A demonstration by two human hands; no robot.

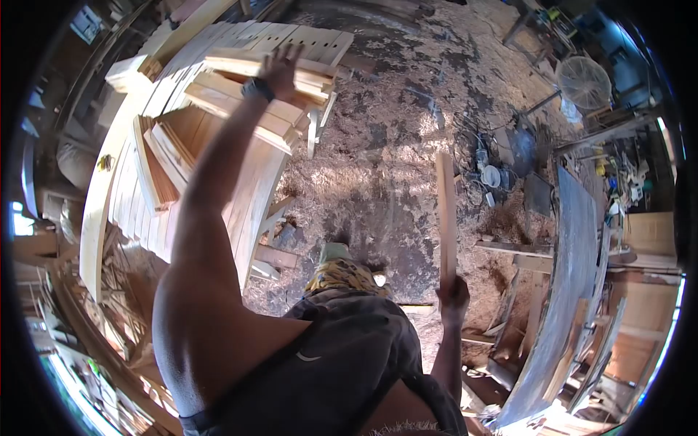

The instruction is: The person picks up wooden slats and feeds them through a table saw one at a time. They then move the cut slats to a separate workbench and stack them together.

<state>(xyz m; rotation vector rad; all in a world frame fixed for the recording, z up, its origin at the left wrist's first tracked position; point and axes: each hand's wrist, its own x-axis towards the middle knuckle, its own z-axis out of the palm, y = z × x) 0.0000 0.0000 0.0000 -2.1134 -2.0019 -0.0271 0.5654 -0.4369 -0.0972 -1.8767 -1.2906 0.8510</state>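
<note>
Left hand (280, 69): open, fingers spread, resting on stacked boards (269, 91) atop the counter (131, 196), upper left of frame. Right hand (454, 294): closed around a wooden slat (446, 218), held apparently upright, centre right. Floor (385, 160): sawdust-covered.

No readable text — none anywhere

I see pale, bare wooden boards (269, 80) stacked on the slatted wooden desk (138, 189), their faces smooth and matt. Right of the desk, the floor (385, 145) is rough with sawdust and shavings, and the wooden slat (446, 218) looks unfinished.
</note>
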